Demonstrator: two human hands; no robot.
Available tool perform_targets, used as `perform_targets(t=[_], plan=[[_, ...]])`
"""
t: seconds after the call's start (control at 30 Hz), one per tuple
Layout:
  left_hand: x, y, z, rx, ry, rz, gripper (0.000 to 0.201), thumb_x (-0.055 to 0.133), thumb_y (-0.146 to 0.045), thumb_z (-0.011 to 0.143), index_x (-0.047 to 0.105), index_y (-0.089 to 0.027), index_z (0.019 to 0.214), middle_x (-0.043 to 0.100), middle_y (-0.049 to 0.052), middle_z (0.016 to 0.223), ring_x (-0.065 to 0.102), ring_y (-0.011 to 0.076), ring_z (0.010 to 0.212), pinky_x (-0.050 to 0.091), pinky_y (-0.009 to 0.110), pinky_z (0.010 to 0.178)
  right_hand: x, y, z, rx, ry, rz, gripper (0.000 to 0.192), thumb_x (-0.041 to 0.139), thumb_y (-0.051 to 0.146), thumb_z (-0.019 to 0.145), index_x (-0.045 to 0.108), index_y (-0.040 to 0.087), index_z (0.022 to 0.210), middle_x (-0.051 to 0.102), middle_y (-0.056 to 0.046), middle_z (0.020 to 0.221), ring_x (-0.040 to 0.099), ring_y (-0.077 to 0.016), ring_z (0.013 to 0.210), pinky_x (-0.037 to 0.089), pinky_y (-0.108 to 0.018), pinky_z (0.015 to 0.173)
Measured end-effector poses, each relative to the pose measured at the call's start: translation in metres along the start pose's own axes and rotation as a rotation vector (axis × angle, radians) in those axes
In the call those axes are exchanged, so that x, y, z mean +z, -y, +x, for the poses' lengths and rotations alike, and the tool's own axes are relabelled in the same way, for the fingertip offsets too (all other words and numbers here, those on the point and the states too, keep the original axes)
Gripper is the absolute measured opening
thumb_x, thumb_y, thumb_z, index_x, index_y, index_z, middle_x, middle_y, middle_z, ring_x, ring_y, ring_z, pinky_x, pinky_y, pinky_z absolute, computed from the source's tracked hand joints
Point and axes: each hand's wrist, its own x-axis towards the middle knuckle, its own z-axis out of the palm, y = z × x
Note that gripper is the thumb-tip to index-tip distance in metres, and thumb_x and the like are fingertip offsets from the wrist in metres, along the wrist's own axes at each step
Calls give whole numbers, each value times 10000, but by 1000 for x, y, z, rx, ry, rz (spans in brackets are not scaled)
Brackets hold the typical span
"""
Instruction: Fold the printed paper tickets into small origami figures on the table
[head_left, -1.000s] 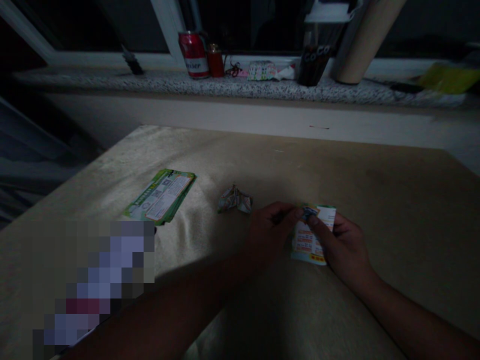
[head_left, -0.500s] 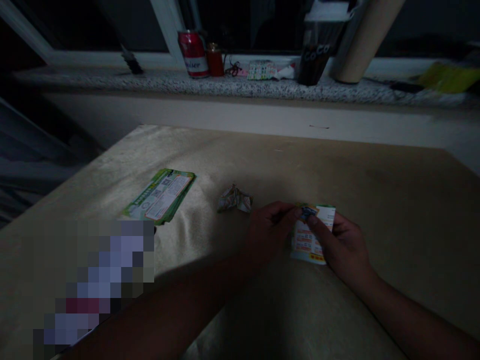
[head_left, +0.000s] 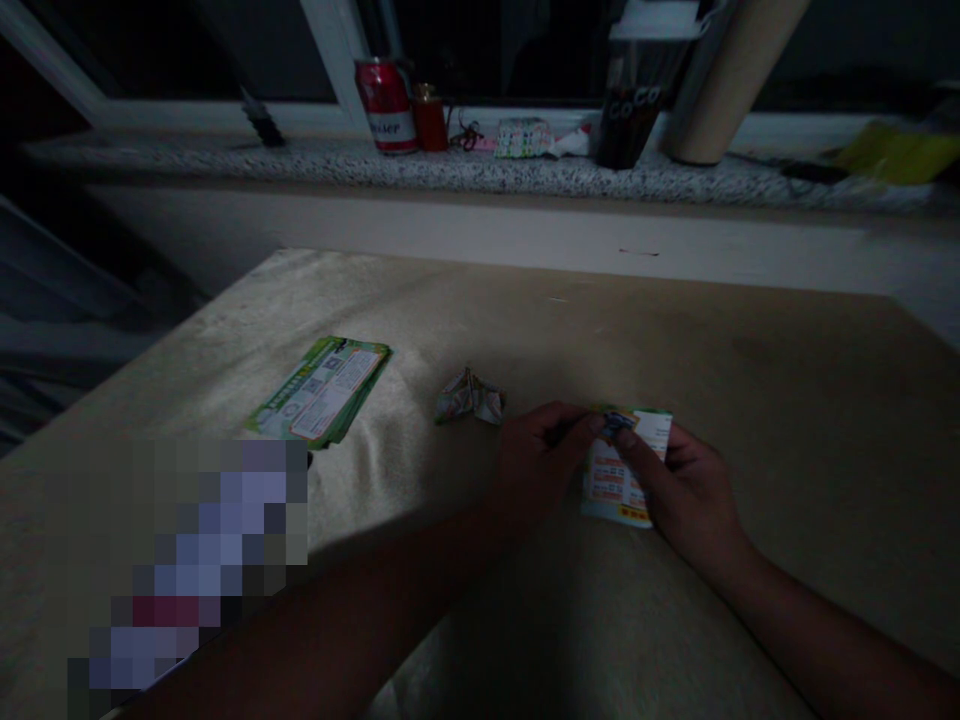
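The right hand (head_left: 694, 490) has most of its fingers hidden behind the leaflet (head_left: 616, 482), whose smaller print is unreadable, while the left hand (head_left: 540, 450) covers its upper left edge. A pixelated patch (head_left: 202, 560) (coarse squares, no outlines) masks the lower left. The top edge cuts off the tan tube (head_left: 731, 85).

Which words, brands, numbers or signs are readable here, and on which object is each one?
"CoCo": on the cup.
"iser": on the can; the word's start is unclear.
Leaflet: print too small to read.
Stack: too small to read.
Folded paper: too blurred to read.
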Motion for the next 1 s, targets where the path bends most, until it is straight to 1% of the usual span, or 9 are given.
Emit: perform_targets(t=[0.27,0.47,0.63,0.8,0.9,1.0], plan=[[-2,1,-1,-4,31,-12,236,687,-381,837,737,-152,863,700,32,761,611,117,655,487,210,582,-1,0,-1,-12,5,-12,247,812,425,753,747,221,876,788,-33,739,740,-199,572,621,-297,527],[-2,1,0,9,26,4,241,684,-390,839,729,-154,828,693,24,743,595,109,633,479,205,569,0,-1,1,-9,3,-19,232,812,414,756,748,222,868,790,-32,745,741,-197,585,618,-293,540],[-1,1,0,12,20,22,251,675,-401,842,726,-156,845,693,20,735,605,114,628,483,208,563,-1,0,1,-12,26,71,217,812,385,767,751,225,901,795,-29,804,745,-196,622,626,-309,585],[-1,3,0,24,-8,41,243,669,-388,846,713,-150,843,694,25,742,621,120,645,498,212,571,-6,-3,2,-24,27,162,148,785,336,808,758,232,911,791,-20,810,731,-178,626,606,-285,571],[-1,3,0,43,-14,68,259,660,-403,853,710,-148,848,699,31,745,627,127,649,502,220,569,-8,-4,2,-34,7,173,109,778,313,816,764,225,878,788,-15,795,712,-159,602,590,-269,566],[-2,3,0,44,-21,79,268,653,-414,864,716,-154,863,715,35,766,643,133,675,511,223,590,-7,-3,3,-35,-11,186,78,768,303,824,763,226,830,786,-12,783,709,-165,601,589,-286,574]])
